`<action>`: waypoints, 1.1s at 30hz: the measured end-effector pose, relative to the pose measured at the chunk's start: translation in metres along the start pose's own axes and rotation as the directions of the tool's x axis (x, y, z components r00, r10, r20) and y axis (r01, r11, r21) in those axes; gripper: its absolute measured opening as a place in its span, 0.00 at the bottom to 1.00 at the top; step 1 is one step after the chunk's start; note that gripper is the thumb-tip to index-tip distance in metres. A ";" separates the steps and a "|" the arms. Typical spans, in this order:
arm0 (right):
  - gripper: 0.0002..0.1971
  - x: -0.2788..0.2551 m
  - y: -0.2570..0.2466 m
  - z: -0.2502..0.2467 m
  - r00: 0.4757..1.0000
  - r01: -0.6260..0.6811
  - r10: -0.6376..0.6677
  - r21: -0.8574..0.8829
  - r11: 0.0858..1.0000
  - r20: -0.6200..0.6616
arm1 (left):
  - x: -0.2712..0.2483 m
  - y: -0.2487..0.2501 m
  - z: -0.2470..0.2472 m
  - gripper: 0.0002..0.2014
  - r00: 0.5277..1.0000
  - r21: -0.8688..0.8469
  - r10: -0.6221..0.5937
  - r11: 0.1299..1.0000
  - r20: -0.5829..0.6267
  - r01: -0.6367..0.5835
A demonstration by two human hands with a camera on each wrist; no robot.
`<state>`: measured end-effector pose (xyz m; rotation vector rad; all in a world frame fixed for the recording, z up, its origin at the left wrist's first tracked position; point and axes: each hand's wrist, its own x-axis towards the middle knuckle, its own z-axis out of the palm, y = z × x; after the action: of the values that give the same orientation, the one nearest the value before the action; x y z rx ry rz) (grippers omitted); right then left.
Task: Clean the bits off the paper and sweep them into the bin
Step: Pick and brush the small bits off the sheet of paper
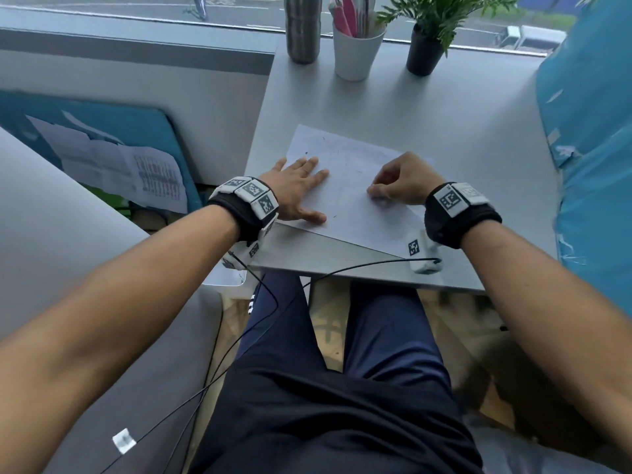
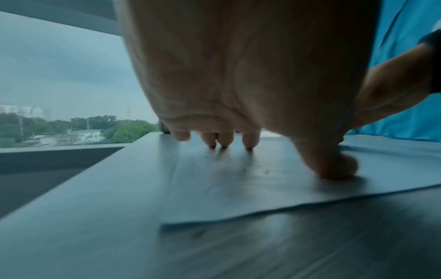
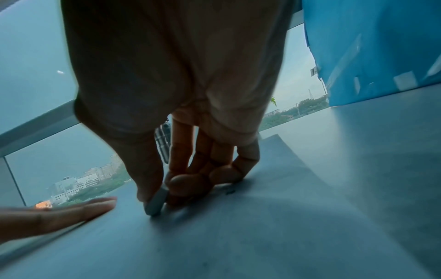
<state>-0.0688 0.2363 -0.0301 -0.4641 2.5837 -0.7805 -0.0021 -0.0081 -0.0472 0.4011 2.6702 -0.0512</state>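
A white sheet of paper (image 1: 355, 196) lies askew on the grey desk (image 1: 478, 131), with a few small dark bits (image 1: 306, 153) on it. My left hand (image 1: 307, 193) presses flat on the paper's left side, fingers straight and spread (image 2: 249, 140). My right hand (image 1: 374, 192) rests on the paper's right half. It pinches a small grey-white eraser (image 3: 156, 203) between thumb and fingers, with the eraser's end touching the sheet. Dark bits (image 3: 229, 191) lie just beside those fingers. I can make out no bin in any view.
At the desk's back edge by the window stand a steel bottle (image 1: 302, 29), a white cup of pens (image 1: 355, 53) and a potted plant (image 1: 424, 53). A blue sheet (image 1: 588, 148) hangs along the right. The desk's left edge (image 1: 263, 131) runs close to my left hand.
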 end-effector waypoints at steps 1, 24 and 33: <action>0.05 -0.001 0.002 0.000 1.000 0.001 -0.001 -0.006 1.000 0.001 | -0.002 0.005 -0.002 0.49 1.000 0.057 -0.015 0.998 -0.022 0.016; 0.05 -0.010 0.008 0.002 1.000 0.007 -0.008 -0.045 0.999 -0.022 | -0.020 0.077 0.016 0.39 0.881 -0.058 0.470 0.882 0.061 -0.467; 0.05 -0.008 -0.002 0.001 1.000 0.003 -0.005 -0.142 0.990 -0.019 | 0.013 0.019 -0.003 0.64 0.995 -0.178 0.075 0.982 0.057 -0.064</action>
<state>-0.0615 0.2376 -0.0271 -0.5064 2.6680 -0.6079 -0.0093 0.0136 -0.0493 0.4279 2.5693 0.1891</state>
